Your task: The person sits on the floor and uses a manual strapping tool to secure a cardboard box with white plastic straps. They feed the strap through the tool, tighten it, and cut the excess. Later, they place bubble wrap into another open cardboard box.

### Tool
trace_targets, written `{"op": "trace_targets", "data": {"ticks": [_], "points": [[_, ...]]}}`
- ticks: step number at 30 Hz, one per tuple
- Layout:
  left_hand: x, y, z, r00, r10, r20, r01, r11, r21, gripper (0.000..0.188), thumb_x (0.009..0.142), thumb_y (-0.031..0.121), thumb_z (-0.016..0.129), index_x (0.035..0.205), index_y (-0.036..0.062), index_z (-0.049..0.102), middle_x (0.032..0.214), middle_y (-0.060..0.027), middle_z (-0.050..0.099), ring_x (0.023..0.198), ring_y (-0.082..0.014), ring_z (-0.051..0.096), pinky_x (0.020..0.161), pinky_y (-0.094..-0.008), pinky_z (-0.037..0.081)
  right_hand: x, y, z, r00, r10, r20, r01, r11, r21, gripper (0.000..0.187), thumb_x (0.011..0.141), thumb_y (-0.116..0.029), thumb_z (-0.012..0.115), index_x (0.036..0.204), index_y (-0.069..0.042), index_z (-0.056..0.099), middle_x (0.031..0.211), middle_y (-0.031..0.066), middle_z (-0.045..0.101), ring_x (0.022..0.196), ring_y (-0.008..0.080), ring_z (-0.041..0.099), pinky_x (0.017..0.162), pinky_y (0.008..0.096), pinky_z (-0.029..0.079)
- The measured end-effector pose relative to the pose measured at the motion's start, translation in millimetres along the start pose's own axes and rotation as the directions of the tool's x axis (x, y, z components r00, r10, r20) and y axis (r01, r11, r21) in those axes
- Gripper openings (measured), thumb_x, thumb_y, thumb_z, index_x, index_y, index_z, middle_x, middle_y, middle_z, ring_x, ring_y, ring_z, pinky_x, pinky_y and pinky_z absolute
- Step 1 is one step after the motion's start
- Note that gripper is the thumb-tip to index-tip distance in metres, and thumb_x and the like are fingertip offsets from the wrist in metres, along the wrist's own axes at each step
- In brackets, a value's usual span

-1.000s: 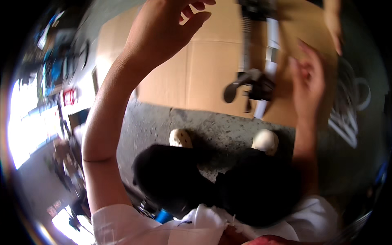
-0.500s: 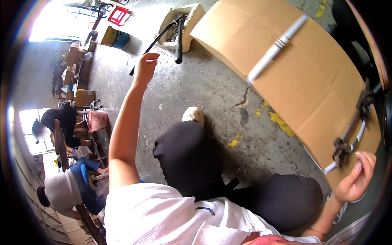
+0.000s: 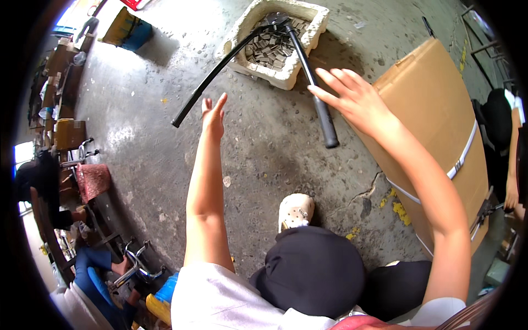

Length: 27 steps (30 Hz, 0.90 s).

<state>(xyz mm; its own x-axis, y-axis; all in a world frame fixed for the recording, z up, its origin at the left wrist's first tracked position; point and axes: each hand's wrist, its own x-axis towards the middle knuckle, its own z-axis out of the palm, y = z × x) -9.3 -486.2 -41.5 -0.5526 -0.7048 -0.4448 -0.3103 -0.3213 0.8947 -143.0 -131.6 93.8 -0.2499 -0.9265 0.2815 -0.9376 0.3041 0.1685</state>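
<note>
Nearest to the person, a light shoe (image 3: 295, 210) stands on the concrete floor (image 3: 264, 148), below the long-handled tool (image 3: 308, 71) that serves here as the landmark. The left hand (image 3: 213, 116) is stretched out with its grip spread, fingers straight and close together, holding nothing; it is just below the curved black handle of the tool, near its free end, and not touching it. The right hand (image 3: 355, 99) has its grip spread wide too, fingers apart and empty, just right of the straight handle with the padded end, close to it but apart. Under this hand lies a large cardboard box (image 3: 440, 126) with a white strap. Farther away, the head of the tool rests in a white foam tray (image 3: 308, 38) filled with small metal pieces.
</note>
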Motion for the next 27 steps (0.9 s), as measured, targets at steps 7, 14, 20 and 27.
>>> {"op": "trace_targets", "data": {"ticks": [7,14,20,27], "points": [[69.7,31.7,37.4,0.948,0.31,0.071,-0.181,0.71,-0.681,0.038,0.083,0.01,0.066,0.118,0.0146,0.051,0.127,0.0008,0.052,0.116,-0.0139,0.048,0.096,-0.0277,0.035,84.5,7.7,83.4,0.983,-0.04,0.177,0.015,0.99,0.14,0.029,0.075,-0.019,0.062,0.104,-0.02,0.063,0.123,0.0042,0.052,0.114,0.0216,0.048,0.095,0.0337,0.04],[66.1,85.8,79.4,0.887,0.454,0.088,-0.233,0.602,-0.764,0.017,0.091,0.016,0.056,0.098,0.0029,0.047,0.121,-0.014,0.054,0.108,-0.0232,0.055,0.084,-0.0299,0.053,117.5,11.0,73.1,0.74,0.644,-0.197,-0.328,0.6,0.729,0.02,0.08,-0.022,0.068,0.098,-0.012,0.067,0.086,0.0059,0.067,0.071,0.0127,0.064,0.064,0.0251,0.052],[60.4,168.4,76.9,0.815,0.577,0.058,-0.398,0.629,-0.668,0.022,0.09,0.021,0.058,0.087,0.0013,0.048,0.113,-0.015,0.059,0.083,-0.0235,0.063,0.07,-0.035,0.058,173.7,84.1,19.3,0.714,0.687,-0.139,-0.109,0.306,0.946,0.022,0.089,-0.016,0.054,0.077,0.002,0.053,0.071,0.0065,0.059,0.054,0.0138,0.056,0.053,0.0247,0.048],[-33.5,227.4,-4.3,0.637,0.72,0.276,-0.296,0.558,-0.775,0.041,0.086,0.035,0.059,0.099,-0.0038,0.056,0.126,-0.0259,0.048,0.115,-0.0492,0.045,0.094,-0.059,0.042,70.2,45.6,-193.3,0.529,0.733,-0.427,-0.277,0.625,0.73,0.034,0.084,-0.033,0.062,0.092,-0.001,0.055,0.083,0.0118,0.065,0.07,0.0197,0.064,0.061,0.0301,0.054]]}}
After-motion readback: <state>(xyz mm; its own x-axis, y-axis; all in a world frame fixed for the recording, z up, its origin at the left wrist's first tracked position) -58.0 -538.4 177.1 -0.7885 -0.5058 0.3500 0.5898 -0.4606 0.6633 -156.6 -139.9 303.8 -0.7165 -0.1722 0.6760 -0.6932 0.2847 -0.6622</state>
